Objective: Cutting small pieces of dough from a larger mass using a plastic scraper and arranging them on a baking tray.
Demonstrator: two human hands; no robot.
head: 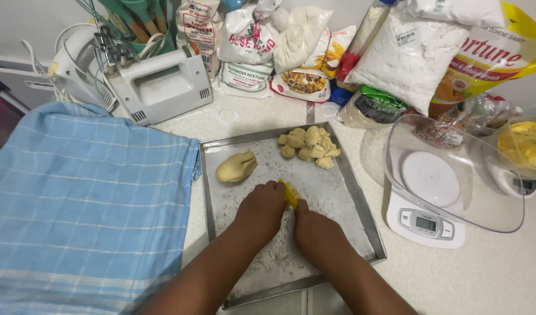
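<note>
Both hands rest low on the floured metal tray (pixel 361 216). Left hand (pixel 261 211) and right hand (pixel 317 232) are closed together around a small yellow dough piece (pixel 291 193); only its glossy top edge shows between them. Dough lump (pixel 236 167), pale yellow and smooth, lies apart at upper left. Pile of cut dough pieces (pixel 309 146) sits in the far corner.

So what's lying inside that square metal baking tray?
Inside the square metal baking tray: a pale dough lump, a pile of small dough pieces, and both hands around a yellow piece, mostly hidden.
</note>
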